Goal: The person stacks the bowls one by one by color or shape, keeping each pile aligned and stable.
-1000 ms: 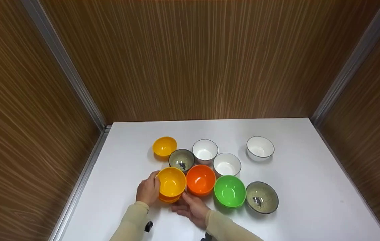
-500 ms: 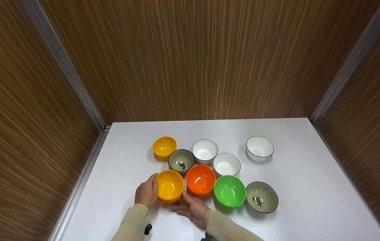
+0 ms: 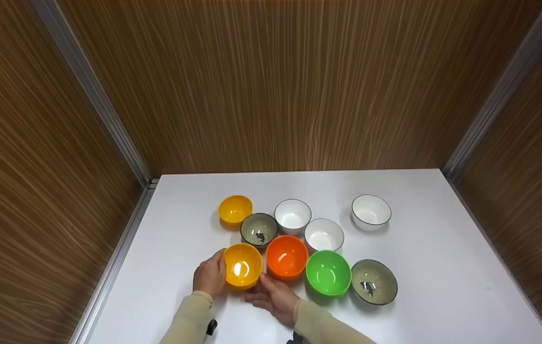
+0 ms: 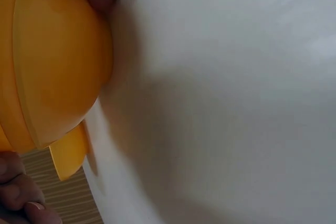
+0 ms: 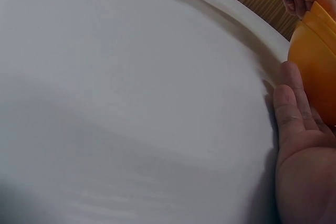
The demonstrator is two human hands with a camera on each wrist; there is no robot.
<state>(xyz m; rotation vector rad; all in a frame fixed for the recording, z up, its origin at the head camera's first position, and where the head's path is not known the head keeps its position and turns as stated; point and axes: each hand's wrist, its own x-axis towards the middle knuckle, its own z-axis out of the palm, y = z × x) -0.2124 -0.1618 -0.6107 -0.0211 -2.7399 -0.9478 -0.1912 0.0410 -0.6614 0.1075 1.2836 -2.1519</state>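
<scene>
A stack of nested yellow bowls (image 3: 242,265) stands at the near left of the group, with stepped rims visible in both wrist views. My left hand (image 3: 210,274) grips the upper bowl by its left side, fingers at the rim. Against the stack's lower right side rests my right hand (image 3: 276,298), its thumb and fairly straight fingers (image 5: 291,106) touching the yellow wall. To the right of the stack sits an orange bowl (image 3: 287,258), close to the right thumb. Behind it is a grey bowl (image 3: 258,230) with a dark fish-like mark.
A single yellow bowl (image 3: 235,210) stands at the back left. White bowls (image 3: 293,215) with dark rims are behind and to the right. A green bowl (image 3: 328,273) and another grey bowl (image 3: 374,282) continue the front row. Wood-grain walls (image 3: 299,86) enclose the white table (image 3: 443,229).
The upper yellow bowl has come down and slightly left with my left hand, sinking into the bowls beneath it. My right hand has stayed in place.
</scene>
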